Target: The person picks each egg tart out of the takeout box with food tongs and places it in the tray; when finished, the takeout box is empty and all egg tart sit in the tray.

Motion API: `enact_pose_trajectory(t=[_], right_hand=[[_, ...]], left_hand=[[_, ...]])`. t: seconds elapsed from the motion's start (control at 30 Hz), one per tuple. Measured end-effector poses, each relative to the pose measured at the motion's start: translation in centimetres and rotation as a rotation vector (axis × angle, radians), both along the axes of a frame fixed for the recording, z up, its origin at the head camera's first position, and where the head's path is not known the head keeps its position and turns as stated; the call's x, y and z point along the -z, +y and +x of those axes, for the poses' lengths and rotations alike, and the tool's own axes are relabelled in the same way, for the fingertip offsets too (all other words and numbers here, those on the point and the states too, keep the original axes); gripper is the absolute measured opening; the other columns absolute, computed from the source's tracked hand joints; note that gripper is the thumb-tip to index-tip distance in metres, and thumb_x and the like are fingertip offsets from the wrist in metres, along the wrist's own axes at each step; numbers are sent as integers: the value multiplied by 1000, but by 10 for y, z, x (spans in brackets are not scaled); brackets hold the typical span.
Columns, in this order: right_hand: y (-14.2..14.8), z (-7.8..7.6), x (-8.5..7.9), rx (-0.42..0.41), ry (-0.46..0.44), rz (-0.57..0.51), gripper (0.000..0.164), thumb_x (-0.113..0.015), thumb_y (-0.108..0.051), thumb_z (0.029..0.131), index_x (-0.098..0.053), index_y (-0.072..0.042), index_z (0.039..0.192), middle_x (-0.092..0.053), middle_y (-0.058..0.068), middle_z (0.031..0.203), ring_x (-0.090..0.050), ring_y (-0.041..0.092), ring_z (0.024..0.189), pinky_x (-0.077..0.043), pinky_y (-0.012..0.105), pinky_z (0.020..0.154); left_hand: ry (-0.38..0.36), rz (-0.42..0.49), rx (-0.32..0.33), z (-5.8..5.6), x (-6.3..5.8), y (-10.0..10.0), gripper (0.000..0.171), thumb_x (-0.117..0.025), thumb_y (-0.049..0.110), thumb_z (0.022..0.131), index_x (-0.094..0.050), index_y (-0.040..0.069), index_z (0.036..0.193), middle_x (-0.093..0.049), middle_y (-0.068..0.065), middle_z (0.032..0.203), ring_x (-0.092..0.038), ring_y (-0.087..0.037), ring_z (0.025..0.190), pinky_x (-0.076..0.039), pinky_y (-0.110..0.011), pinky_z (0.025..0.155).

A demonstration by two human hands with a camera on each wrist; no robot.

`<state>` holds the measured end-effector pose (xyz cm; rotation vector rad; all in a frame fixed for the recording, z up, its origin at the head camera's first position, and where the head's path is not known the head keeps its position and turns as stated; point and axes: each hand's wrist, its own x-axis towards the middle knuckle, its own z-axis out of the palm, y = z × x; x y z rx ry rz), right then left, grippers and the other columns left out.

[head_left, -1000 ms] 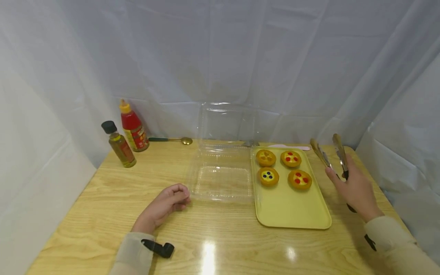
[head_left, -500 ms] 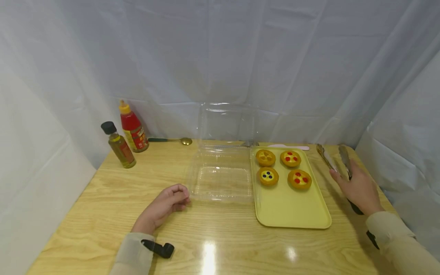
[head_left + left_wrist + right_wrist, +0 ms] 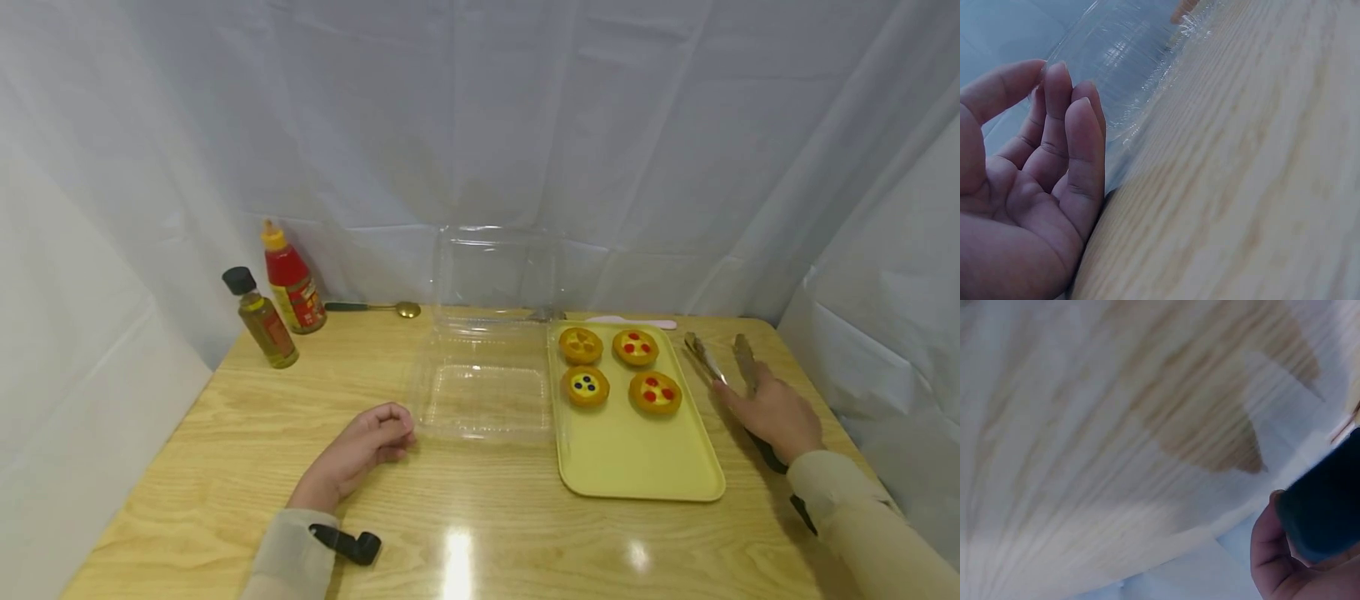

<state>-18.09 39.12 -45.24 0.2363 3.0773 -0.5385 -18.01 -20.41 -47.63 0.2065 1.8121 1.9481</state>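
Observation:
My right hand (image 3: pixel 780 417) grips a pair of metal tongs (image 3: pixel 705 357) with dark handles, right of the yellow tray (image 3: pixel 637 458). The tong arms stand spread and point away from me, low over the table. In the right wrist view, a dark handle end (image 3: pixel 1325 506) lies against the fingers. My left hand (image 3: pixel 363 450) rests on the table with loosely curled fingers. Its fingertips are right at the front left corner of a clear plastic clamshell box (image 3: pixel 487 400), whose lid stands raised. In the left wrist view, the box wall (image 3: pixel 1129 56) shows just beyond the left fingertips.
Several small tarts (image 3: pixel 585 386) sit on the tray's far half. At the back left stand a red sauce bottle (image 3: pixel 296 283) and an oil bottle (image 3: pixel 268 329). A gold spoon (image 3: pixel 407 310) and a pink utensil (image 3: pixel 637 322) lie along the back edge, before a white curtain (image 3: pixel 480 125).
My right hand has lowered the tongs toward the table, and their tips have come down and nearer to me. The left hand, box and tarts stay where they were.

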Motion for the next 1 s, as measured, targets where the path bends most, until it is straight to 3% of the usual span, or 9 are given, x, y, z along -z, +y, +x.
enact_pose_trajectory(t=[0.23,0.63,0.73,0.83,1.0], right_hand=[[-6,-6,3,-78,8,27,94,-43,-62,98,1,-2,156,-32,47,137,-41,66,109,-41,72,75],[-8,-5,-4,-89,-130,-12,104,-42,-68,95,20,-7,153,-15,56,135,-38,74,103,-41,73,67],[-7,-4,-5,-79,-121,-20,104,-42,-68,95,18,-6,153,-12,56,136,-31,77,105,-36,76,70],[-9,-2,-7,-33,-94,-18,103,-40,-69,95,7,1,154,-14,54,134,-24,77,107,-31,78,71],[-13,-3,-10,24,46,-7,98,-38,-68,96,-11,8,151,-21,48,131,-20,74,110,-26,79,67]], left_hand=[[1,-10,-5,1,-1,-1,16,-59,23,101,-57,7,101,-60,-9,96,-60,-23,92,-53,-32,79],[-7,-30,-15,0,-4,1,18,-61,24,99,-57,7,102,-61,-9,96,-60,-23,92,-53,-33,79],[-11,-26,-14,0,-6,2,19,-62,24,99,-57,6,103,-62,-9,97,-60,-23,91,-53,-32,78],[-17,-25,-10,0,-7,2,19,-62,24,99,-58,6,104,-62,-9,96,-60,-21,90,-53,-31,77],[-17,-32,3,-2,-8,2,24,-61,24,99,-57,1,107,-62,-9,96,-60,-21,89,-53,-30,75]])
